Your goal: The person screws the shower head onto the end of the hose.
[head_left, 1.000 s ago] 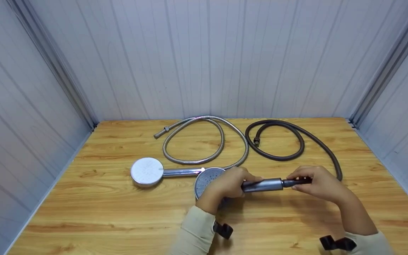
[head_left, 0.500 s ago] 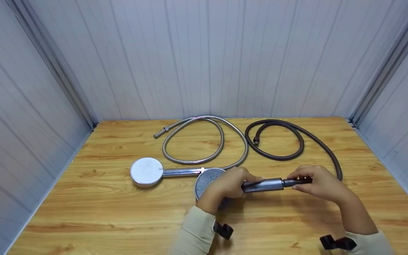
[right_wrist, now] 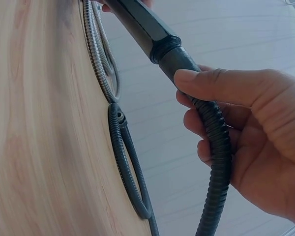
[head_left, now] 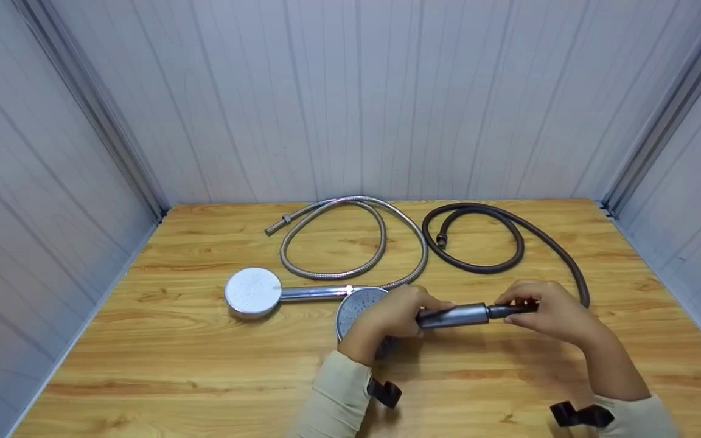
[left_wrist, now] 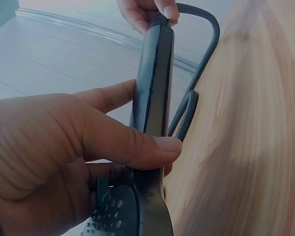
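The left hand (head_left: pixel 396 313) grips the grey shower head (head_left: pixel 355 308) — handle (head_left: pixel 461 316) toward the right hand (head_left: pixel 550 311), which pinches the black hose (right_wrist: pixel 218 133).

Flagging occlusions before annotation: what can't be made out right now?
Neck of the held shower head: head view, behind the left hand.
Its spray face: left wrist view, cut by the bottom edge.
Dark hose: right wrist view, bottom edge cuts its run.
Thread engagement: right wrist view, enclosed by the connector.
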`<state>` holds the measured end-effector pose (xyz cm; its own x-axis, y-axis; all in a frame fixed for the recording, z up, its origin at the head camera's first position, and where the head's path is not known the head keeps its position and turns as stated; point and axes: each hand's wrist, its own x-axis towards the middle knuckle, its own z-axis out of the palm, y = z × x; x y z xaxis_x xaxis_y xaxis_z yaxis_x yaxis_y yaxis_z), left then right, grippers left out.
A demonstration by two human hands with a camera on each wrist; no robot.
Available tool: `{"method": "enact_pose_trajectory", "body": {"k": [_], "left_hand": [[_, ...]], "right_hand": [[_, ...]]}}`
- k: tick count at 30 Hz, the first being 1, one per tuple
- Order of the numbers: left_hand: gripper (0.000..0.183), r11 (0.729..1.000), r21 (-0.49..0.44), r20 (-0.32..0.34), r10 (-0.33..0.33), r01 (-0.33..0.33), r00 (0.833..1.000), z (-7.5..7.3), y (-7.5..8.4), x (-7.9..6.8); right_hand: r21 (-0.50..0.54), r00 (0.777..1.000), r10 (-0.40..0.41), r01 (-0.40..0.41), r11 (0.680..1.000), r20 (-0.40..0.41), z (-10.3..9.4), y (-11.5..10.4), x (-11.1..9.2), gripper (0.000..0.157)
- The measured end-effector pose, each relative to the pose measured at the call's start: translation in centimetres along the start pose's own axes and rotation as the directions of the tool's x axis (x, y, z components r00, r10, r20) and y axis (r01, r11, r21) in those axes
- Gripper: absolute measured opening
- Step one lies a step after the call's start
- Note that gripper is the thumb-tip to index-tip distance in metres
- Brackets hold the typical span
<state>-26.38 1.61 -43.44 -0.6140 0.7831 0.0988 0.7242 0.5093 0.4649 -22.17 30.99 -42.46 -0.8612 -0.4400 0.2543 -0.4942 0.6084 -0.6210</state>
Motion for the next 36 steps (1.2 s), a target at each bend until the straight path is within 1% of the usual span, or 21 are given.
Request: {"method": "enact_pose_trajectory", "body": {"k": [6,10,21,24,26,30,36], "left_hand": [[0.076,1.000,-0.011,0.010,-0.026,0.026,1.000,-0.09,0.07,0.19],[0.077,1.000,-0.007,0.014,-0.020,0.020,1.000,-0.04,0.05,0.30],[0.076,1.000,0.018,0.016,-0.012,0.012,1.000,-0.06,0.16,0.23],[0.076,0.999,0.023,0.024,-0.027,0.026,0.999,-0.03,0.21,0.27],[0.076,0.999,0.026,0.029,-0.039,0.038,0.999,0.02,0.22,0.27],[0.076,0.998,0.020,0.037,-0.058,0.058,0.998,0.05,0.31,0.23],[0.076,0.998,0.019,0.042,-0.057,0.056,0.998,0.03,0.40,0.10]], "right_hand": [[0.016,1.000,-0.013,0.013,1.000,0.025,-0.20,0.14,-0.05,0.021],[0.028,0.999,-0.015,0.013,1.000,0.052,-0.36,0.16,-0.13,0.021],[0.042,0.991,0.020,-0.026,0.999,0.129,-0.46,-0.04,-0.07,0.020],[0.053,0.989,0.023,-0.031,0.998,0.147,-0.53,-0.29,-0.10,0.022],[0.055,0.987,0.028,-0.037,0.998,0.159,-0.56,-0.34,-0.10,0.027],[0.041,0.984,0.064,-0.071,0.997,0.165,-0.52,-0.31,-0.03,0.031],[0.054,0.978,0.100,-0.112,0.992,0.183,-0.34,-0.18,-0.04,0.018]]}}
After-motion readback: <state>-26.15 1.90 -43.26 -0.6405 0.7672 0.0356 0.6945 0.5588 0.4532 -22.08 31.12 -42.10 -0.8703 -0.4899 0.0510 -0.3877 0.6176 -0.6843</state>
